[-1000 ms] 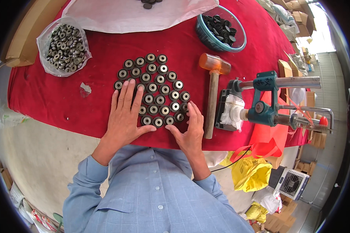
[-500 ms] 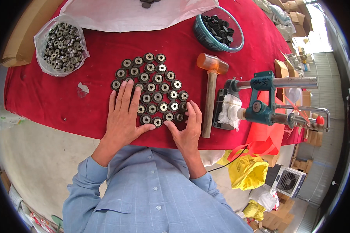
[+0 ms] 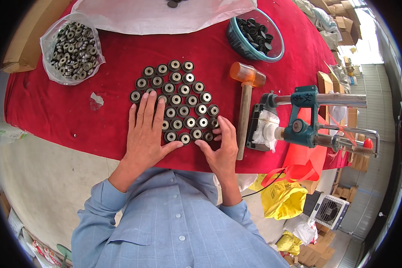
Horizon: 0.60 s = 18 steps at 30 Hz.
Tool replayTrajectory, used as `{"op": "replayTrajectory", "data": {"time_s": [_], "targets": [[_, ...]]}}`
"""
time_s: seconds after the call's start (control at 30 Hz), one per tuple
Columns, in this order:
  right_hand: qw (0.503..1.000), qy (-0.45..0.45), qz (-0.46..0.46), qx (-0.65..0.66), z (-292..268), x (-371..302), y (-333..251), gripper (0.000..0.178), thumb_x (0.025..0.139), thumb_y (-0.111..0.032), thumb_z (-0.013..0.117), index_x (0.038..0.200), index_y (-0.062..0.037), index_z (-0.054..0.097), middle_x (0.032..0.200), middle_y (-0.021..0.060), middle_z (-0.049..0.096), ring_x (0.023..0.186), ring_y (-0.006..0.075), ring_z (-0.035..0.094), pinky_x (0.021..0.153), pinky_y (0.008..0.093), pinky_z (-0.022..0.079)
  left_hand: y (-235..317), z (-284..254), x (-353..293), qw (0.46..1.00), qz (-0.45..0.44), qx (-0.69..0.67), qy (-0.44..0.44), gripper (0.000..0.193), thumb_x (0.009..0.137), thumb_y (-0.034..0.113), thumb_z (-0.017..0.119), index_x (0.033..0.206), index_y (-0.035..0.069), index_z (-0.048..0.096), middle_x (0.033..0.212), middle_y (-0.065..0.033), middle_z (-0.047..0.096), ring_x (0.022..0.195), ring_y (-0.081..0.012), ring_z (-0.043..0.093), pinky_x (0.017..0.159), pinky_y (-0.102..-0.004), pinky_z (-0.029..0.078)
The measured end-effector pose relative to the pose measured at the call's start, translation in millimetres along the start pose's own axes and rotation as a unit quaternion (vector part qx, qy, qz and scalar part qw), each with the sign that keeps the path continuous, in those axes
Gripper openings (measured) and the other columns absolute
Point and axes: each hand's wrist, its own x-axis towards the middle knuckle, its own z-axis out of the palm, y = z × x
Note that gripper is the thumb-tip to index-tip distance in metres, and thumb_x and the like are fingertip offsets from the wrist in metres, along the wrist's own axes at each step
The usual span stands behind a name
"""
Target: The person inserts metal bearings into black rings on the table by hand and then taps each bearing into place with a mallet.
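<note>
On the red cloth a cluster of round black rings or caps with metal bearings (image 3: 183,90) seated in them lies in staggered rows. My left hand (image 3: 146,127) rests flat over the cluster's left edge, fingers stretched forward, hiding several pieces; its thumb reaches the nearest row. At the right front corner my right hand (image 3: 222,147) is curved with thumb and fingers apart, its fingertips at the outermost pieces. Neither hand grips a piece. To the right of that hand lies a mallet (image 3: 248,74) with an orange head and wooden handle.
A clear bag of loose bearings (image 3: 76,51) stands at the far left. Far right is a blue-green basin (image 3: 244,51) of black caps. A white sheet (image 3: 161,18) covers the back. On the right lies a green hand press (image 3: 304,114), beside a red bag (image 3: 306,165).
The tabletop things appear slightly farther right in the picture, and both hands with them. The hands keep the same places around the cluster.
</note>
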Motion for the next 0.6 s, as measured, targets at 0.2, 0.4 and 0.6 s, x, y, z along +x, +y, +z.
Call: {"op": "replayTrajectory", "data": {"time_s": [0.2, 0.4, 0.6], "targets": [[0.994, 0.074, -0.010, -0.078, -41.8, 31.6, 11.3, 0.058, 0.092, -0.001, 0.078, 0.146, 0.0012, 0.058, 0.141, 0.0221, 0.062, 0.116, 0.0338, 0.067, 0.099, 0.0446, 0.057, -25.2, -28.5, 11.8, 0.998, -0.004, -0.020, 0.059, 0.102, 0.093, 0.048, 0.079, 0.170, 0.002, 0.030, 0.179, -0.0225, 0.025, 0.166, -0.0426, 0.022, 0.130, -0.0641, 0.021], [0.980, 0.057, -0.021, -0.190, -33.1, 84.6, 50.5, 0.067, 0.096, -0.002, 0.069, 0.159, 0.0039, 0.045, 0.145, 0.0288, 0.057, 0.135, 0.0474, 0.057, 0.112, 0.0509, 0.049, -63.4, -37.7, 50.2, 0.998, 0.018, -0.022, 0.062, 0.096, 0.098, 0.046, 0.073, 0.171, 0.001, 0.028, 0.178, -0.0223, 0.026, 0.166, -0.0420, 0.023, 0.132, -0.0574, 0.022], [0.995, 0.009, 0.009, -0.096, -43.9, 90.4, 51.9, 0.070, 0.099, 0.001, 0.059, 0.165, 0.0001, 0.036, 0.137, 0.0290, 0.060, 0.111, 0.0385, 0.067, 0.098, 0.0445, 0.056, -67.5, -22.3, 53.5, 0.999, 0.030, 0.034, -0.018, 0.100, 0.099, 0.050, 0.071, 0.173, 0.003, 0.023, 0.180, -0.0200, 0.022, 0.167, -0.0375, 0.022, 0.135, -0.0541, 0.021]]}}
